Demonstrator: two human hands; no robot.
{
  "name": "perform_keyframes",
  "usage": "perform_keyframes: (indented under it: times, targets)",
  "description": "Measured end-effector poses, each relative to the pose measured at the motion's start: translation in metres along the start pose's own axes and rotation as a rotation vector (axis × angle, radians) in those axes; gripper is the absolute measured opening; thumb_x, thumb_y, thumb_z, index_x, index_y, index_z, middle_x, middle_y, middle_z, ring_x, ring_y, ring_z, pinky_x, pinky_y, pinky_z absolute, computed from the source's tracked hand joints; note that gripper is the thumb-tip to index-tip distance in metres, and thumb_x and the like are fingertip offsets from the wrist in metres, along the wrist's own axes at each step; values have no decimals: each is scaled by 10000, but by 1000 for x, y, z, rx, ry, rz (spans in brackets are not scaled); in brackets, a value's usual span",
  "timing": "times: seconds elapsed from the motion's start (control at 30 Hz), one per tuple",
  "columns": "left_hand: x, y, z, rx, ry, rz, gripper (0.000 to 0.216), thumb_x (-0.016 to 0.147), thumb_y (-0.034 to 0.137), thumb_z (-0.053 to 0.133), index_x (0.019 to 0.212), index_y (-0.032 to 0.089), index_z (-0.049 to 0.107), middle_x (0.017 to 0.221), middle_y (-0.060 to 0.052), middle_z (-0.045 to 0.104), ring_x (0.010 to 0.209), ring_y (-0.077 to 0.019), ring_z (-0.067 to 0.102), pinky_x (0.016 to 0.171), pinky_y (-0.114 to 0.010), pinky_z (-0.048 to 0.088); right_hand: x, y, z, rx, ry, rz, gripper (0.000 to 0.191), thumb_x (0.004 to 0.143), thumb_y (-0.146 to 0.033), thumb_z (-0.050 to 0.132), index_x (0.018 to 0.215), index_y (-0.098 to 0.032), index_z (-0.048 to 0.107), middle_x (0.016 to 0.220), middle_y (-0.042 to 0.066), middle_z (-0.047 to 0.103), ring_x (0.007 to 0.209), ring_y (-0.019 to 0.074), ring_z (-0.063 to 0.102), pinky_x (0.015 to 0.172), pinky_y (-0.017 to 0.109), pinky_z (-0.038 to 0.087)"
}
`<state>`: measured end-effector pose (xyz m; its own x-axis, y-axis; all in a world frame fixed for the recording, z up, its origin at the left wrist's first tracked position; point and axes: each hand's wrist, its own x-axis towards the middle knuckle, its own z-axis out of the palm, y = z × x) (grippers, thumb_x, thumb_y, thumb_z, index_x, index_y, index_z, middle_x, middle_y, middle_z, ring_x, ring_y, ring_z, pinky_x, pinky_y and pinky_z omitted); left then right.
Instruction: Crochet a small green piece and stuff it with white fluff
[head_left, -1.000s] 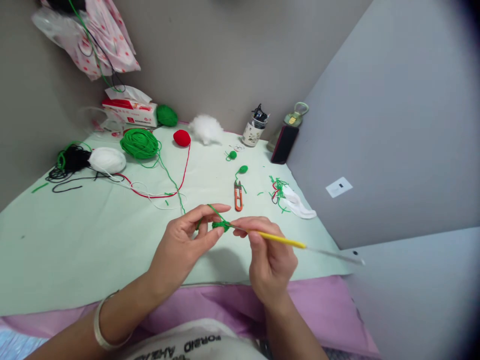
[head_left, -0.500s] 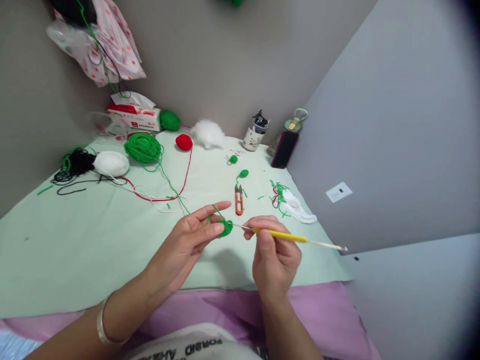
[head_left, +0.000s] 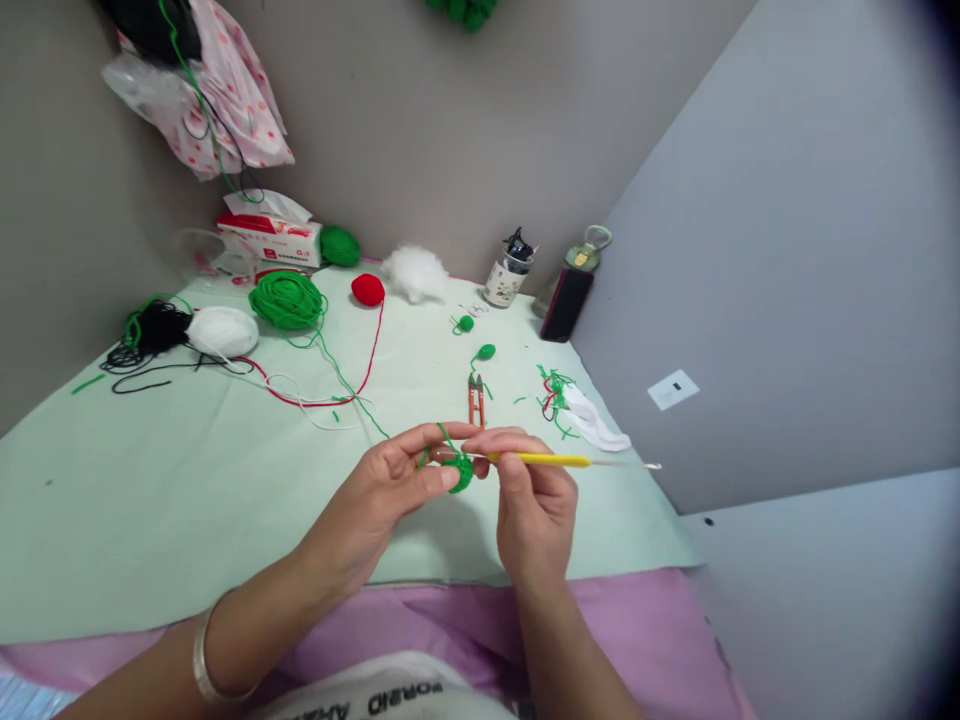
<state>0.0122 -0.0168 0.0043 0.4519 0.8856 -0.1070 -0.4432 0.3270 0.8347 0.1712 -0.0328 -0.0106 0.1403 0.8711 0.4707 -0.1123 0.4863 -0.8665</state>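
Observation:
Between thumb and fingers my left hand (head_left: 405, 475) pinches a small green crochet piece (head_left: 462, 474), with green yarn looped over the raised index finger. My right hand (head_left: 536, 495) grips the yellow handle of a crochet hook (head_left: 551, 460). The hook's thin tip passes across the top of the crochet piece, and its other metal end points right. Just beyond the hands lies a pair of orange thread snips (head_left: 477, 402), partly hidden by the fingers. A strand runs back from my left hand toward the large green yarn skein (head_left: 286, 300).
At the left are a white yarn ball (head_left: 223, 331) and black yarn (head_left: 161, 328). A red yarn ball (head_left: 367, 290), white stuffing (head_left: 415, 274), tissue box (head_left: 271, 243), pen cup (head_left: 507, 278) and phone (head_left: 568, 304) line the back. Yarn scraps (head_left: 555, 388) lie right, near small green pieces (head_left: 487, 352).
My right hand has moved left toward my left hand. The hook now lies nearly level, its tip reaching farther across the crochet piece. The view has shifted slightly.

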Motion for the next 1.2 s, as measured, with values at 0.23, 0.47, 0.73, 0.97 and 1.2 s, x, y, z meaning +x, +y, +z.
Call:
perform_keyframes:
  times: [0.23, 0.47, 0.73, 0.97, 1.2]
  targets:
    - [0, -6, 0, 13, 23, 42, 263, 869, 285, 797, 1131, 304, 800, 993, 5, 741, 956, -149, 625, 900, -245, 460, -2, 1, 0, -133, 22, -16, 218, 1024, -219, 564, 1005, -284, 771, 870, 5, 723, 739, 131, 645, 672, 275, 538]
    - [2, -6, 1, -186, 58, -75, 417, 795, 301, 866, 1200, 236, 789, 710, 43, 630, 620, -77, 519, 826, -235, 485, -12, 7, 0, -684, -63, -536, 417, 936, -78, 634, 1262, -322, 724, 1126, 80, 740, 984, 207, 709, 783, 344, 595]
    - [3, -4, 0, -65, 101, 20, 295, 806, 269, 851, 1099, 272, 818, 791, 33, 645, 623, -65, 462, 713, -193, 456, 2, -3, 2, -75, 33, -15, 189, 1001, -237, 605, 964, -271, 788, 878, 20, 726, 755, 137, 631, 656, 279, 508]
    - [-2, -5, -2, 154, 80, 100, 252, 908, 345, 743, 1152, 315, 798, 919, -1, 689, 729, -129, 498, 679, -252, 416, 0, 1, -2, -10, 65, 125, 172, 995, -297, 625, 958, -247, 786, 866, 26, 726, 722, 132, 614, 668, 282, 506]
    - [-3, -3, -3, 181, 155, 104, 301, 836, 330, 794, 1134, 286, 802, 864, -5, 614, 769, -161, 492, 703, -278, 400, 4, -3, -1, 65, 47, 158, 201, 1014, -329, 592, 931, -227, 743, 868, 29, 735, 698, 126, 636, 659, 277, 538]
